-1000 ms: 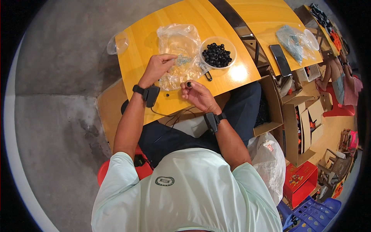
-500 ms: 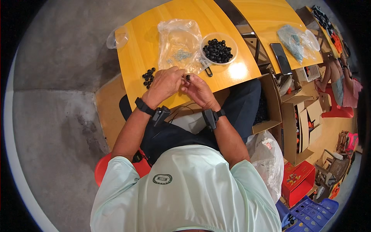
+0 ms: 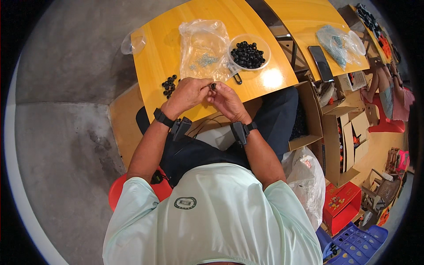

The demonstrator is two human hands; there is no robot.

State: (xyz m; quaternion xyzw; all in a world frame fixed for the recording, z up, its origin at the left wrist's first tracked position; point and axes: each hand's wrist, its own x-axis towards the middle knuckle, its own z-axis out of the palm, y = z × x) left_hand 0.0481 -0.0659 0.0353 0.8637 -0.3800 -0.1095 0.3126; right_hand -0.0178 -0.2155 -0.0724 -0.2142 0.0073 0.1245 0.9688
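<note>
Above the near edge of the yellow table point(image 3: 159, 57), my hands meet. My right hand point(image 3: 227, 104) pinches a small black round piece point(image 3: 213, 86) with a hole, between thumb and fingers. Against it, the closed fingertips of my left hand point(image 3: 187, 96) press together; whatever they hold is too small to make out. Several matching black pieces point(image 3: 169, 85) lie loose left of my left hand. Beyond my hands, a clear plastic bag point(image 3: 205, 35) lies flat with small silvery metal parts point(image 3: 206, 59) on it. To its right, a clear round bowl point(image 3: 262, 41) holds many black pieces point(image 3: 248, 55).
A small black looped object point(image 3: 238, 78) lies by the bowl. An empty-looking clear container point(image 3: 134, 42) sits at the table's left edge. On the right table are a phone point(image 3: 320, 64) and another bag point(image 3: 331, 44). Open cardboard boxes point(image 3: 329, 145) stand right of my leg.
Both hands stay together at nearly the same spot. The black piece appears slightly turned between the fingertips, and the whole view has shifted a little.
</note>
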